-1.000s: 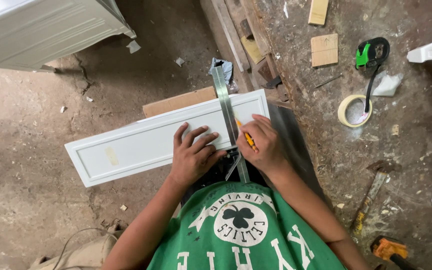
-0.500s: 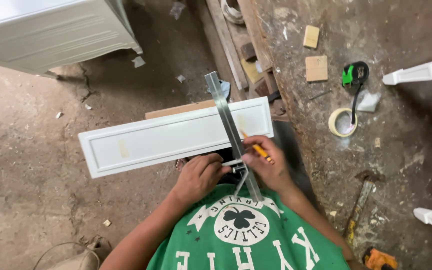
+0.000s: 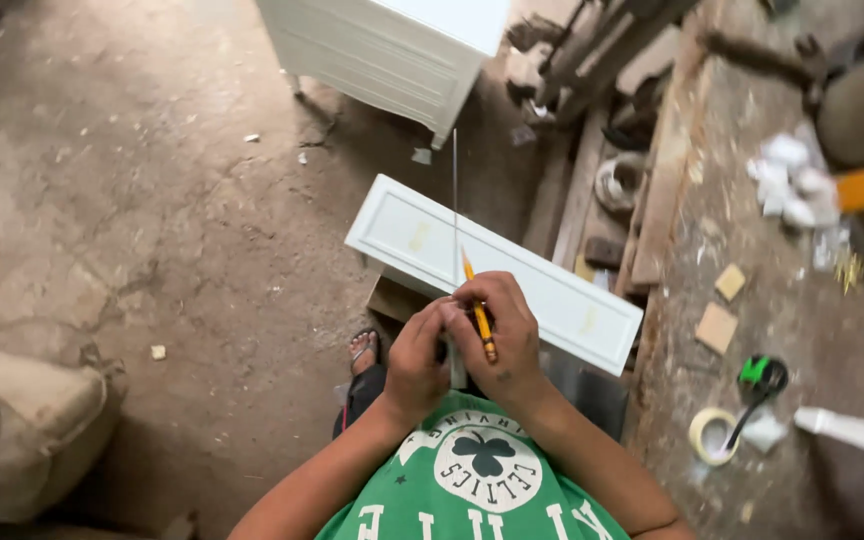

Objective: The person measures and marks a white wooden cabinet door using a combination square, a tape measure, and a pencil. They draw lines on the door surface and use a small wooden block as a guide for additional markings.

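Note:
A long white panel (image 3: pixel 542 290) with a recessed centre lies slanted across a wooden block, just in front of me. Both hands are raised above its near edge, close together. My left hand (image 3: pixel 414 362) is closed around the lower end of a metal square (image 3: pixel 455 205), which shows edge-on as a thin line rising over the panel. My right hand (image 3: pixel 508 340) presses against the left one and grips a yellow pencil (image 3: pixel 476 308), tip pointing away from me. The square's handle is mostly hidden by my fingers.
A white cabinet (image 3: pixel 392 50) stands ahead on the dirt floor. At right, a rough workbench carries a tape roll (image 3: pixel 712 436), a green tape measure (image 3: pixel 762 372), small wood blocks (image 3: pixel 717 326) and a white moulding strip (image 3: pixel 852 430). A sack (image 3: pixel 22 430) lies at left. My sandalled foot (image 3: pixel 362 350) is below the panel.
Both hands have come off the panel and drawn together toward my chest. The square no longer lies flat across the panel; it is now lifted edge-on. The view swung, so the panel appears slanted.

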